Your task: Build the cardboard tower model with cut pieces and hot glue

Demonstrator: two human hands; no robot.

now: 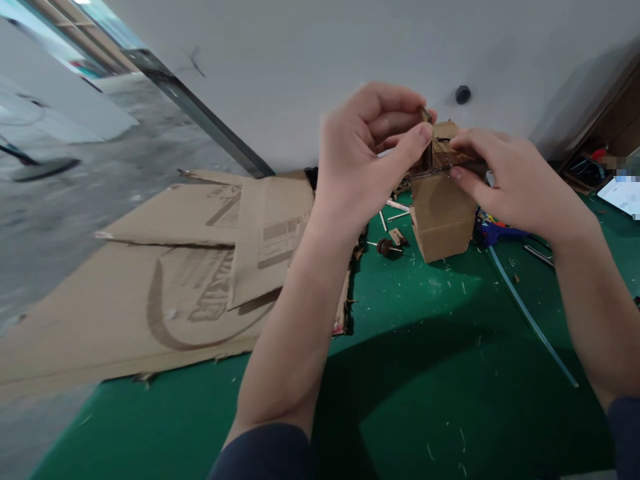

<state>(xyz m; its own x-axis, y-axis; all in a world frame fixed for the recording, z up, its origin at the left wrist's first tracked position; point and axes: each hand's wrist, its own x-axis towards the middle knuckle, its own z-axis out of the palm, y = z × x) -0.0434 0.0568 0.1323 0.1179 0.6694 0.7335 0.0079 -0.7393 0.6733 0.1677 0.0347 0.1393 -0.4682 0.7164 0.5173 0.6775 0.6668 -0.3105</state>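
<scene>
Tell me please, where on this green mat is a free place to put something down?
Free: the green mat near the camera, between the flattened cardboard sheet and the pale blue cord. Crowded: around the cardboard box that the left hand and right hand hold, with scraps and a blue tool.

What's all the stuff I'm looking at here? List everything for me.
box: one, brown cardboard, centre, top held by both hands
cardboard sheets: several, brown, printed, lying flat on the left
mat: one, green, under it all
sticks: a few, pale, left of the box
wheel: one, dark, near the box's foot
blue tool: one, right of the box, partly hidden
tube: one, pale blue, across the mat at right
wall: white, behind
left hand: pinching the box top
right hand: gripping the box top
sleeves: two, dark blue, bottom edge
</scene>
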